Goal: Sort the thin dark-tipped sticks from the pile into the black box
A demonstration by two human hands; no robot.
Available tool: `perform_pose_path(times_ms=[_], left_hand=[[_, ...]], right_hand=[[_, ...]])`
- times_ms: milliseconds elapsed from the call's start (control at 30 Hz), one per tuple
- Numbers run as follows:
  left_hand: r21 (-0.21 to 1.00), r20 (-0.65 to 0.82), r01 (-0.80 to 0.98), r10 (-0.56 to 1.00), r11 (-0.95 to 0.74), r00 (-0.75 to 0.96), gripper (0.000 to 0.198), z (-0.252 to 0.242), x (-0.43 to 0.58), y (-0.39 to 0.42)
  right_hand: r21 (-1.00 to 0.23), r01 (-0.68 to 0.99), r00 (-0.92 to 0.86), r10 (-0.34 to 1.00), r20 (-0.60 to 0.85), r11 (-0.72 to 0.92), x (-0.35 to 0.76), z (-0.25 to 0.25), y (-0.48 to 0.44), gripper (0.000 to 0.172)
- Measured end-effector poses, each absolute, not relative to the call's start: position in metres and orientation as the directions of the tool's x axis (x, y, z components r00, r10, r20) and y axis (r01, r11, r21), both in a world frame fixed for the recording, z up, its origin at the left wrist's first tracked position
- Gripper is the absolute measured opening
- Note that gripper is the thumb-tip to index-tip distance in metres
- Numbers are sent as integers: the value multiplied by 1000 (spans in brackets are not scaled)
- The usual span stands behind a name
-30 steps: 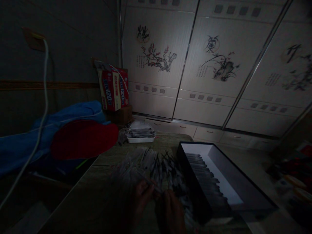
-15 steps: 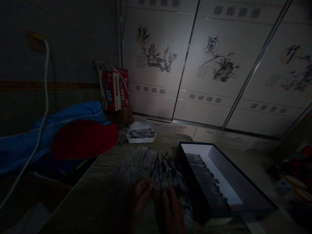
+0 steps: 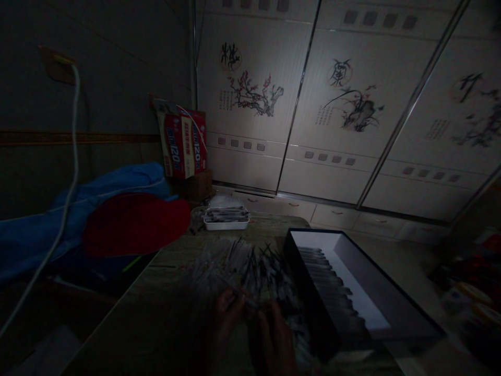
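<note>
The left hand (image 3: 227, 312) has its thumb and forefinger pinched on a slender, pale piece (image 3: 234, 285), which slants over the desk (image 3: 141, 303) toward the right hand (image 3: 277, 334); the right fingers curl close together at its near end, though the dark hides whether they grip it; loose pale pieces (image 3: 211, 263) and dark-ended pieces (image 3: 270, 274) lie scattered just beyond the 2 hands; to the right, an open box (image 3: 395, 292) holds a row of similar dark pieces (image 3: 331, 284); the red carton (image 3: 191, 141) by the wall reads "120" on 2 faces; the cabinet doors (image 3: 250, 169) bear large characters, 蘭 and 竹 among them, beside columns too small to read.
</note>
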State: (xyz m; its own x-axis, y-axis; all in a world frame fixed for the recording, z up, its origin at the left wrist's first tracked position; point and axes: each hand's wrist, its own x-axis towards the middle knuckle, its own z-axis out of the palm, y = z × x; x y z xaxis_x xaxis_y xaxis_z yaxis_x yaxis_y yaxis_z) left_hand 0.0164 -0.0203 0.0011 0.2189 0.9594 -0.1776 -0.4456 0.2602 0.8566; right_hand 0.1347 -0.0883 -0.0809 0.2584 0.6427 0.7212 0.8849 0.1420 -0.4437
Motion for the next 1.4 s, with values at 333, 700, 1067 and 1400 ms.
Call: perform_pose_path(times_ms=[333, 700, 1067, 1400], left_hand=[[867, -151, -438, 963, 237, 222, 43, 2, 17, -21], [872, -154, -423, 959, 246, 240, 44, 2, 16, -22], [872, -152, -421, 955, 251, 254, 41, 1, 17, -22], [886, -154, -398, 961, 237, 230, 48, 1, 17, -20]], right_hand=[[-523, 841, 311, 664, 680, 140, 134, -56, -96, 29], [-448, 883, 277, 614, 739, 140, 134, -73, -90, 31], [-556, 814, 324, 662, 676, 169, 135, -56, -91, 34], [-635, 759, 380, 696, 609, 142, 128, -53, -90, 42]])
